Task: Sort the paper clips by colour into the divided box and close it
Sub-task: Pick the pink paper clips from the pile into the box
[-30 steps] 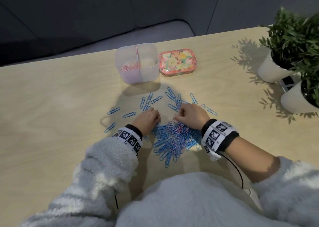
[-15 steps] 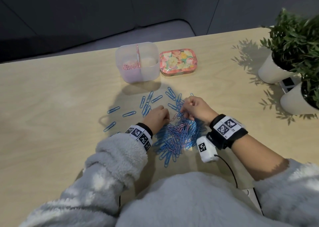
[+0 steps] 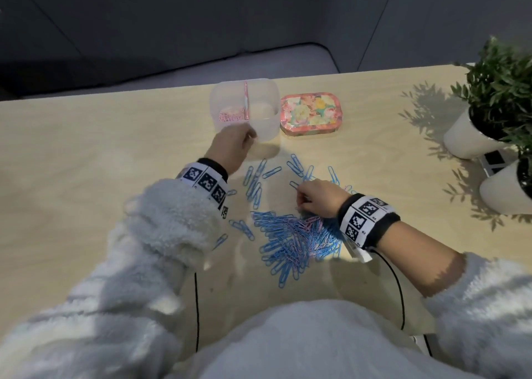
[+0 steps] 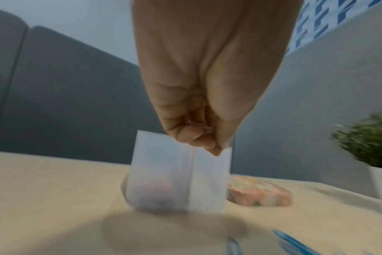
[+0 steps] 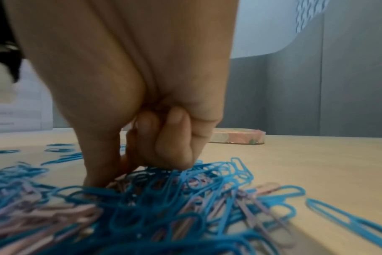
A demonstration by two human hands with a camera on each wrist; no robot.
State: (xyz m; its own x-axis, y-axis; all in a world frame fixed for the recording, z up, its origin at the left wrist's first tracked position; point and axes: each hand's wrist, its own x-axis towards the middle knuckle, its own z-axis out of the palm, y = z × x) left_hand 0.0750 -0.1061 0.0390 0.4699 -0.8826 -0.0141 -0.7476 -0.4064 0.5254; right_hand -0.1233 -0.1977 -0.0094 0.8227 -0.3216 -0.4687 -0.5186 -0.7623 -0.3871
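Mostly blue, some pink, the paper clips (image 3: 293, 236) lie heaped under the right hand's (image 3: 319, 196) curled fingers (image 5: 172, 138).

Table (image 3: 86, 154): pale wood, matt, smooth. Divided box (image 3: 263, 113): frosted translucent plastic. Lid (image 3: 309, 113): glossy floral print. Paper clips (image 3: 290, 240): smooth blue and pink coating. Sleeves (image 3: 161, 220): fluffy white fleece. Plant pots (image 3: 466, 139): white, matt.

No legible text; the wrist bands (image 3: 367, 220) bear only black-and-white square markers.
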